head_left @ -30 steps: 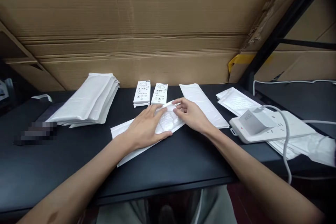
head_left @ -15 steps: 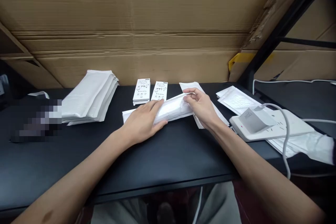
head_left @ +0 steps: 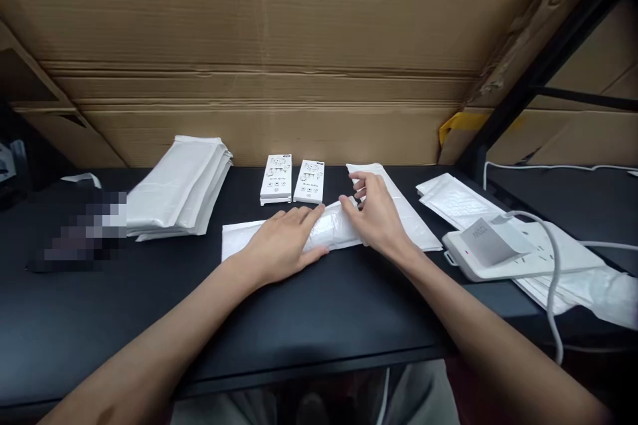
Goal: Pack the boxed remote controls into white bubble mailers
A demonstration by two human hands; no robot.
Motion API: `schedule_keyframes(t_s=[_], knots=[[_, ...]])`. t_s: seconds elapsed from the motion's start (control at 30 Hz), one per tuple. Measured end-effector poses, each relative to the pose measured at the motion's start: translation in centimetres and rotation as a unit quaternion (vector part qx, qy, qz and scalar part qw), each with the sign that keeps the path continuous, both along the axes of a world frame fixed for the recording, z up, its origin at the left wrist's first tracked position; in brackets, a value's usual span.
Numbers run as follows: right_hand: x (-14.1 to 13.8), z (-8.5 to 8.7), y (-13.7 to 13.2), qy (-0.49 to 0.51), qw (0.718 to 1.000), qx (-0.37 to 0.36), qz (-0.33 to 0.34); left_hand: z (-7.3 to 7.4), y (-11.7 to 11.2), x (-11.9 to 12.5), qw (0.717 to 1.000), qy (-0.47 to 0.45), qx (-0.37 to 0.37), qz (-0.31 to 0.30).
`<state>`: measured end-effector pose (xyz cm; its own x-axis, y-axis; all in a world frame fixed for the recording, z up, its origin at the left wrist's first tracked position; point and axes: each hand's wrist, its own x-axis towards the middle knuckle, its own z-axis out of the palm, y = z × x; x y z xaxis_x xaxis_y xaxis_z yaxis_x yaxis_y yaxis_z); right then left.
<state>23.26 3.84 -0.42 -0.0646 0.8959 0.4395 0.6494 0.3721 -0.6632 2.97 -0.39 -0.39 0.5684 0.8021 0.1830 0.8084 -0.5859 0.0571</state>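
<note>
A white padded mailer (head_left: 333, 227) lies across the black table in front of me. My left hand (head_left: 282, 242) rests flat over its middle, fingers stretched and thumb apart. At the mailer's right end is my right hand (head_left: 376, 216), its thumb and fingers spread apart and lightly bent, holding nothing I can see. Part of that end is hidden by the right hand. Just behind stand two small white printed boxes, the left box (head_left: 277, 176) appearing stacked on another and the right box (head_left: 310, 180). A second mailer (head_left: 406, 216) lies flat beyond my right hand.
A stack of white mailers (head_left: 172, 189) is at the left, beside a blurred-out dark item. On the right, a white power strip (head_left: 563, 249) with a grey charger (head_left: 491, 244) and cable lies over more mailers (head_left: 456, 199). A cardboard wall (head_left: 299, 33) closes off the back.
The mailer has come down flatter and nearer to me, with my left hand still on it. My right hand's fingers have spread from their grip on its right end.
</note>
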Motion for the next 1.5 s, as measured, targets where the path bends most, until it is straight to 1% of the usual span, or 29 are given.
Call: schedule_keyframes(t_s=[0.03,0.07,0.1,0.17,0.23,0.3,0.33,0.43,0.7,0.9,1.0,1.1,1.2,1.27,1.33,1.43,1.5], knots=[[-0.2,0.3,0.6,-0.044,0.999,0.031,-0.008,0.1,0.0,-0.2,1.0,0.007,-0.007,-0.011],[-0.5,0.6,1.3,-0.081,0.996,0.046,0.005,0.3,0.1,-0.4,1.0,0.012,-0.013,-0.023],[-0.8,0.8,2.2,-0.115,0.992,0.046,0.033,0.5,0.1,-0.6,0.999,0.015,-0.017,-0.034],[-1.7,1.2,4.0,-0.178,0.978,0.032,0.107,0.9,0.1,-1.1,0.999,0.014,-0.021,-0.048],[-2.6,1.2,5.7,-0.245,0.955,0.013,0.168,1.1,0.1,-1.4,0.998,0.008,-0.023,-0.056],[-3.4,0.9,6.9,-0.292,0.936,-0.006,0.195,1.3,0.1,-1.7,0.998,-0.002,-0.025,-0.062],[-3.7,0.7,7.4,-0.304,0.932,-0.009,0.199,1.3,0.1,-1.7,0.998,-0.005,-0.025,-0.065],[-4.0,0.4,7.9,-0.31,0.93,-0.002,0.198,1.3,0.2,-1.9,0.997,-0.011,-0.022,-0.073],[-3.7,0.7,7.5,-0.301,0.932,-0.022,0.199,1.4,0.3,-1.9,0.997,-0.005,-0.014,-0.07],[-4.0,0.5,7.9,-0.266,0.945,-0.027,0.188,1.5,0.2,-2.0,0.998,0.0,-0.019,-0.063],[-3.2,1.2,7.3,-0.232,0.959,-0.002,0.16,1.6,0.2,-2.0,0.998,0.002,-0.023,-0.058],[-1.0,2.4,6.4,-0.237,0.966,0.045,0.09,1.6,0.2,-2.0,0.998,0.003,-0.018,-0.053],[2.0,3.2,5.4,-0.278,0.96,0.041,0.003,1.3,0.4,-2.1,0.999,0.012,-0.002,-0.034],[3.8,3.0,4.7,-0.304,0.951,0.027,-0.046,1.0,0.6,-2.1,1.0,0.026,0.012,-0.001],[5.1,2.3,4.0,-0.328,0.942,0.003,-0.066,0.6,0.9,-2.1,0.998,0.038,0.026,0.039],[5.8,0.9,3.0,-0.342,0.936,-0.023,-0.076,0.3,1.1,-2.0,0.996,0.039,0.038,0.07],[6.0,0.2,2.7,-0.328,0.938,-0.01,-0.111,0.2,1.2,-1.9,0.996,0.033,0.04,0.075]])
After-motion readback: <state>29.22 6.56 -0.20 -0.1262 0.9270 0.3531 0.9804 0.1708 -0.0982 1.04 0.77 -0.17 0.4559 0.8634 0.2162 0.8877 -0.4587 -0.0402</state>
